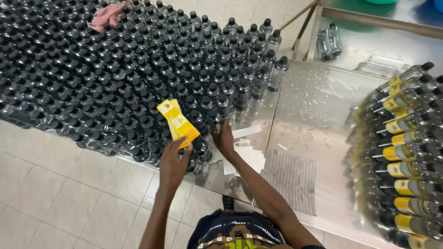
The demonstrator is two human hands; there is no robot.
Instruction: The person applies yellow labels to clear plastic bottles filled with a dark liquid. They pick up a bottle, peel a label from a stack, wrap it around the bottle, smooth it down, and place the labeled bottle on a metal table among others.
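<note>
My left hand holds a stack of yellow labels fanned upward over the near edge of a steel table. My right hand reaches forward beside it, fingers on the clear bottles with black caps at the front of a dense crowd of upright bottles. Whether it grips one is unclear. White backing strips lie on the metal just right of that hand.
Labelled bottles with yellow labels lie stacked on their sides at the right. A pink cloth rests on the bottles at the far left. Two bottles lie on a second metal surface behind. Tiled floor lies below left.
</note>
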